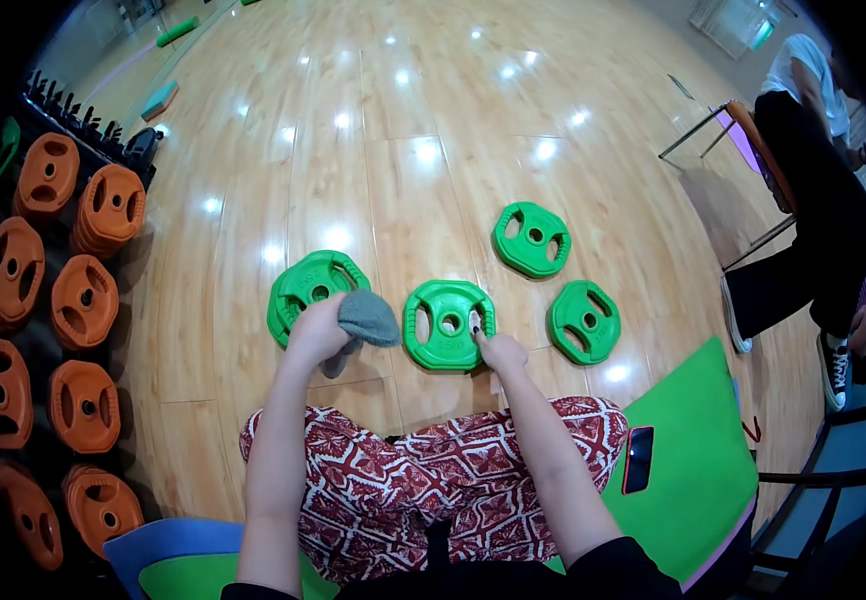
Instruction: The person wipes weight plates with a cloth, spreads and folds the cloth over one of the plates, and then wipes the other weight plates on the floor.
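My left hand [319,330] is closed on a grey-green cloth [369,318], which bunches out to the right of the fingers and hangs below them. Behind that hand, a green weight plate [291,290] lies on the floor, partly covered by it. My right hand [503,352] grips the right handle of another green weight plate [433,352], with the fingers wrapped through the slot. This plate is in front of my knees, and whether it touches the floor is unclear. Two more green plates, an upper one [515,256] and a lower one [568,346], lie flat to the right.
Orange weight plates [85,300] are stacked on a rack at the left. A phone [638,460] rests on a green mat [688,430] beside my right leg. At the right, another person [803,200] is by a chair [765,160]. A teal block [161,100] lies further back.
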Motion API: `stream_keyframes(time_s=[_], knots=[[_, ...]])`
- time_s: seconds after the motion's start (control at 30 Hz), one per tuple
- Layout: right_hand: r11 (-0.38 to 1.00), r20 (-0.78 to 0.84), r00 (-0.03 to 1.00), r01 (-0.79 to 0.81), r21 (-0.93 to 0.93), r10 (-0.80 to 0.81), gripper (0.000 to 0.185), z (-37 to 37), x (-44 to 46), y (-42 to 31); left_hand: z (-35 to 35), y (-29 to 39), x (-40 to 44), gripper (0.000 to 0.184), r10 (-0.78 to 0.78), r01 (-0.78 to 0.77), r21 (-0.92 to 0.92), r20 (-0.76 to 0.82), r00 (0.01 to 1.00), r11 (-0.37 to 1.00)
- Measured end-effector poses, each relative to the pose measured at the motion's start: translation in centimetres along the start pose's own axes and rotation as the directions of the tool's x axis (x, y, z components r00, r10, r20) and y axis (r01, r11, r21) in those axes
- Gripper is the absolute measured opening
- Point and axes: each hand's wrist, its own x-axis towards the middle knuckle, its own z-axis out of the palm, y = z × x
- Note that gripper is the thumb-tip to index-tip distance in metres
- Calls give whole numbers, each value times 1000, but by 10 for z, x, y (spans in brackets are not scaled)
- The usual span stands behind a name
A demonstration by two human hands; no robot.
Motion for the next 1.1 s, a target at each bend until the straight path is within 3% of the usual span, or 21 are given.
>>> stream_keyframes(time_s=[0.07, 0.2, 0.27, 0.3, 0.33, 0.43, 0.53, 0.6, 0.67, 0.73, 0.8, 0.87, 0.93, 1.0, 1.07, 1.1], knots=[[1000, 28, 1000, 6, -18, -5, 58, -2, -4, 4, 7, -2, 1, 42, -24, -33, 264, 208, 978, 964], [1000, -128, 992, 1, 7, 0, 58, -14, -11, -9, 21, -1, 2, 42, -92, -66, 360, 404, 910, 931], [999, -208, 978, -19, 28, 25, 58, -17, -5, -21, 29, 0, 2, 41, -56, -121, 384, 419, 906, 915], [989, -398, 906, 134, -59, -146, 57, -18, 2, -26, 31, 2, 2, 40, -39, -151, 380, 448, 893, 913], [949, -555, 770, 263, -176, -316, 57, -20, 8, -32, 34, 3, 4, 40, -21, -180, 374, 475, 880, 910], [888, -544, 703, 335, -315, -458, 62, -17, 21, -55, 38, 4, 4, 39, -22, -162, 323, 498, 867, 932], [876, -480, 742, 314, -366, -467, 64, -18, 34, -62, 32, 8, 5, 38, -53, -132, 313, 518, 854, 941], [880, -542, 700, 303, -365, -466, 56, -21, 42, -61, 31, 8, 6, 37, -78, -111, 314, 532, 843, 943], [950, -674, 677, 284, -131, -296, 47, -30, 48, -63, 30, 5, 6, 34, -41, -140, 330, 488, 872, 934], [929, -669, 666, 354, -105, -329, 39, -30, 49, -59, 30, 5, 8, 33, -57, -126, 330, 493, 868, 935], [895, -633, 637, 374, -244, -440, 40, -30, 48, -57, 29, 9, 10, 32, -61, -125, 331, 498, 865, 935], [891, -575, 682, 376, -254, -452, 38, -36, 49, -57, 25, 14, 10, 31, -62, -130, 330, 513, 856, 935], [977, -249, 946, 190, -94, -208, 33, -51, 60, -56, 22, 15, 10, 31, -88, -97, 321, 517, 852, 942], [987, -129, 979, 160, -14, -161, 36, -61, 72, -45, 23, 13, 10, 31, -116, -60, 310, 520, 846, 949], [967, -542, 807, 254, -38, -233, 52, -50, 87, -35, 25, 9, 10, 33, -66, -121, 329, 504, 861, 937], [972, -593, 779, 232, -31, -205, 62, -51, 89, -37, 25, 8, 10, 33, -67, -117, 326, 501, 863, 938]])
